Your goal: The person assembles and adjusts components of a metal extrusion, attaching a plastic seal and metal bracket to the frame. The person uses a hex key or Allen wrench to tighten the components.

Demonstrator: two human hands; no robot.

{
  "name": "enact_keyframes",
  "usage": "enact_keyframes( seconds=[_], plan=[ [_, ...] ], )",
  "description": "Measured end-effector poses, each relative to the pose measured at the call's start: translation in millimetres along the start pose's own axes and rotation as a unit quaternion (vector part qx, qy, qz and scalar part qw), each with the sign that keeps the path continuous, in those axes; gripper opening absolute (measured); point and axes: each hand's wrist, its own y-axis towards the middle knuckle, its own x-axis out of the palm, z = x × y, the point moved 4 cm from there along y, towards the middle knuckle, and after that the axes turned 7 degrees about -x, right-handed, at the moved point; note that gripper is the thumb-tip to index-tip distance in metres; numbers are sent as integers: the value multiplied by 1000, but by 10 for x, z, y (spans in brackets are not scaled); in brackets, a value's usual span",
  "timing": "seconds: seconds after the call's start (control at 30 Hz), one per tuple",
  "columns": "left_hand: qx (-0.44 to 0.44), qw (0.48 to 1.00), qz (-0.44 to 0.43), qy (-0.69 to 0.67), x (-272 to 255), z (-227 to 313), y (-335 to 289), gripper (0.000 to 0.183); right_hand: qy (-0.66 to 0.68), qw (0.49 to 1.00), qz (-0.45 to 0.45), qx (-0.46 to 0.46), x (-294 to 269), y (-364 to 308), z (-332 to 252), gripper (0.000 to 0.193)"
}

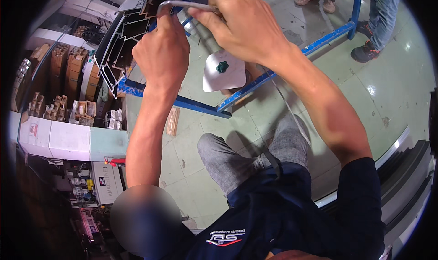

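Observation:
An L-shaped silver hex key point(189, 4) spans the gap between my hands at the top of the view. My right hand point(246, 25) is closed round its long arm, thumb and index finger pinching it. Beside the bent end, my left hand point(162, 54) is closed, with its index finger and thumb against the short arm; the very tip is hidden. Stacked metal profiles point(112, 70) with hollow, dark-and-silver ends lie just left of my left hand. They rest at a blue, paint-chipped metal frame point(182, 105).
Below my right hand is a white square plate with a green star knob point(222, 67). Shelves with wrapped bundles point(75, 73) line the left side. Other people's legs point(383, 18) stand beyond the frame at upper right. Dark long profiles point(406, 182) lie at lower right.

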Motion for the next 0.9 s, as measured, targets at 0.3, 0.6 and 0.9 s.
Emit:
enact_keyframes(
  seconds=[0.3,0.6,0.9],
  plan=[
    [21,999,1,-30,-13,-6,-23,31,102,993,64,-5,-27,-358,105,26],
    [95,995,-45,-2,33,-56,-56,53,-182,951,-103,-226,204,269,-85,52],
    [101,995,-13,-7,63,-80,-10,39,-397,859,-74,-314,134,416,-257,20]
  ],
)
